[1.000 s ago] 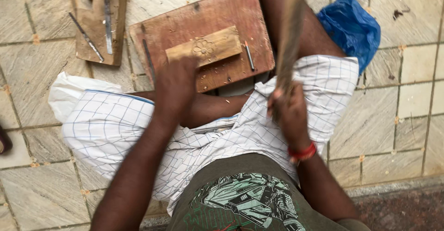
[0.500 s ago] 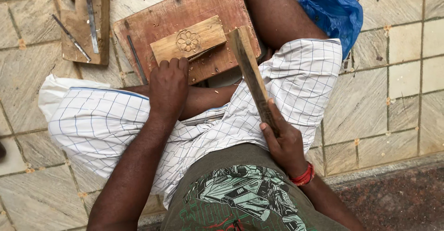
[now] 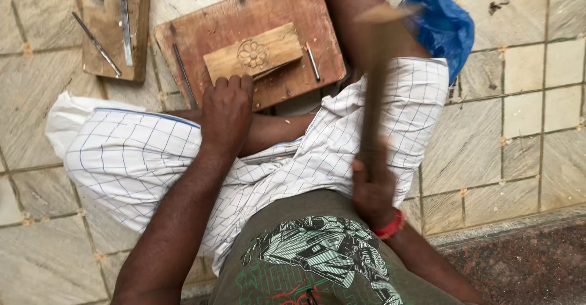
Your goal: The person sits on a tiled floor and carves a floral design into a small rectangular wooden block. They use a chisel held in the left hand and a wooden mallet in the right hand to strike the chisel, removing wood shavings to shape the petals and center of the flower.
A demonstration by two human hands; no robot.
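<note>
Carved wood block (image 3: pixel 253 58) on brown board (image 3: pixel 244 21) — left hand (image 3: pixel 227 112) clenched beside it, right hand (image 3: pixel 372 189) gripping blurred wooden stick (image 3: pixel 373 91)

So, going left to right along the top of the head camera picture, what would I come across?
Small wooden board with metal tools → thin metal rod → carved wooden block with a flower → short chisel → blurred wooden stick in the right hand → blue bag.
</note>
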